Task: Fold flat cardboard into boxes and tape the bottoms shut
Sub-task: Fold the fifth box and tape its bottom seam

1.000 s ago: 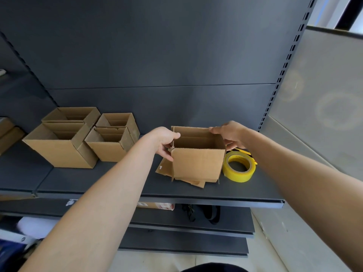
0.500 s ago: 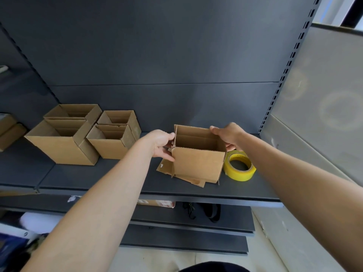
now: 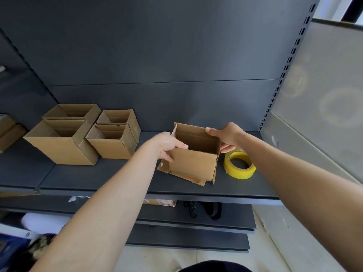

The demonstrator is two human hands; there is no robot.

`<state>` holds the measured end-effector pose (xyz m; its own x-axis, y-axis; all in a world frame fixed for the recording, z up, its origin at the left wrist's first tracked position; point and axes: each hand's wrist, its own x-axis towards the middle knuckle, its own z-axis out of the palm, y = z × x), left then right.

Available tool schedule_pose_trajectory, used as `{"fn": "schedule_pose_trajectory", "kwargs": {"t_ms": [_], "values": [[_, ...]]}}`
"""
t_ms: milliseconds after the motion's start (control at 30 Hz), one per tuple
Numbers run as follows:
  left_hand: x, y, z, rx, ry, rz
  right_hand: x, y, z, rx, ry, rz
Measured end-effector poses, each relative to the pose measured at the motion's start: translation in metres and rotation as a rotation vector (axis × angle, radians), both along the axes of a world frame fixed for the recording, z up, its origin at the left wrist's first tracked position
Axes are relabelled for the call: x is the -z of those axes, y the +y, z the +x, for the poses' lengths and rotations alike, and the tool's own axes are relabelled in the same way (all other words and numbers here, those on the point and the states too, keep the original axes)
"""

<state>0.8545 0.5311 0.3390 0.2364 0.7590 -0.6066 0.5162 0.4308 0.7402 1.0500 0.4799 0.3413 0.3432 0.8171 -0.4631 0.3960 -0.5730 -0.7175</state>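
SQUARING UP: On a dark shelf (image 3: 117, 173), we hold a small cardboard box (image 3: 194, 161) upright, mouth open to the top, just left of a yellow tape roll (image 3: 239, 165). Our left hand (image 3: 169, 146) pinches the corner of the box farthest from the roll, thumb hooked over the rim and fingers curled on the outer wall. Our right hand (image 3: 225, 135) grips the back corner nearest the roll, thumb laid along the rim and fingers down the outside. Holding opposite corners squares the walls, which we judge to be the reason for the grasp, since a folded sleeve tends to collapse flat. The box sits on a few pieces of flat cardboard (image 3: 188, 176), likely stock for the next boxes, which also lie left of the roll. The roll lies flat, hole upward, close by the right hand and apart from the box, handy for sealing. We cannot tell whether this bottom is taped, because it faces down. Well to the left of the roll, four open boxes (image 3: 59, 148) stand bunched together, mouths up, out of the way.
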Motion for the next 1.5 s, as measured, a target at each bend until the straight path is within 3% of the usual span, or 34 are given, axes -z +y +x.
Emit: {"fn": "schedule_pose_trajectory", "kwargs": {"t_ms": [167, 433, 733, 1067, 1167, 1333, 1500], "values": [[-0.001, 0.003, 0.0, -0.023, -0.013, 0.016, 0.001, 0.003, 0.002, -0.015, -0.105, -0.017], [-0.001, 0.002, 0.002, -0.207, -0.276, -0.083, 0.009, -0.002, 0.012, 0.061, -0.157, -0.037], [0.007, 0.001, 0.008, -0.127, -0.114, -0.032, 0.012, 0.002, 0.006, 0.04, -0.11, -0.032], [0.002, 0.0, 0.008, -0.137, -0.136, -0.045, 0.006, 0.004, 0.012, 0.057, -0.078, 0.001], [0.0, 0.0, 0.007, -0.102, -0.122, -0.039, 0.004, 0.003, 0.017, 0.049, 0.08, 0.012], [0.001, 0.001, -0.001, -0.085, -0.129, -0.001, 0.006, -0.005, 0.034, 0.12, 0.728, 0.026], [0.0, 0.0, -0.004, -0.025, -0.141, -0.006, 0.024, -0.009, 0.046, 0.061, 0.84, 0.062]]}}
